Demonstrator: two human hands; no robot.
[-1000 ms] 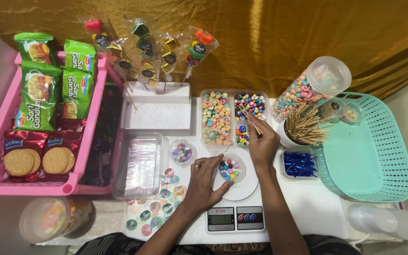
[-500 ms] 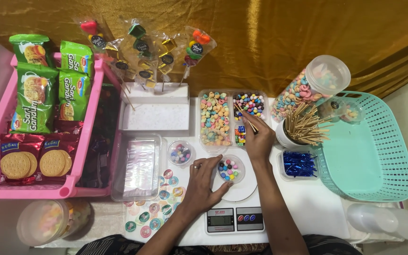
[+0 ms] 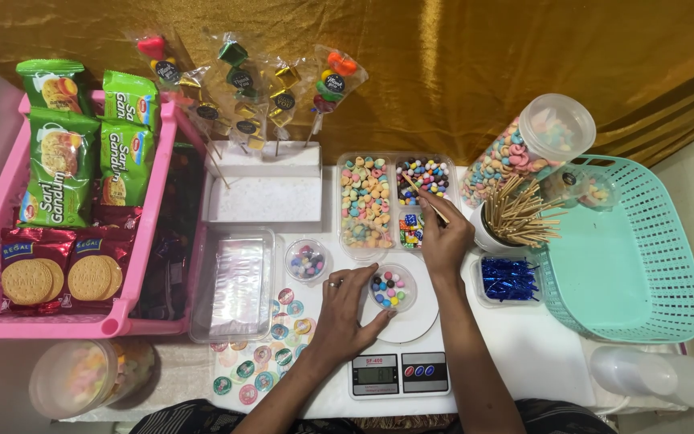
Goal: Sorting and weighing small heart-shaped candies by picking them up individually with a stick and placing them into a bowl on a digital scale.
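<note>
My left hand point(image 3: 345, 309) rests on the table with fingers curled around the side of a small clear cup of coloured candies point(image 3: 391, 288), which stands on the round white plate of a digital kitchen scale point(image 3: 399, 372). My right hand point(image 3: 446, 235) pinches a thin wooden skewer point(image 3: 426, 198) and reaches its tip over a divided clear tray of coloured candies point(image 3: 395, 199), at the compartment of small round sweets. A second small cup of candies point(image 3: 308, 260) sits left of the scale.
A pink rack point(image 3: 58, 321) of biscuit packets stands at left. Wrapped candy sticks point(image 3: 242, 96) stand in a white foam block. A cup of skewers point(image 3: 516, 213), blue twist ties point(image 3: 508, 279), a tilted candy jar point(image 3: 532, 145) and a teal basket point(image 3: 628, 241) lie right. Round stickers point(image 3: 263, 362) lie near the front.
Both hands hold nearly the same pose; the right hand with the skewer has shifted only slightly at the candy tray. The view has tilted a little.
</note>
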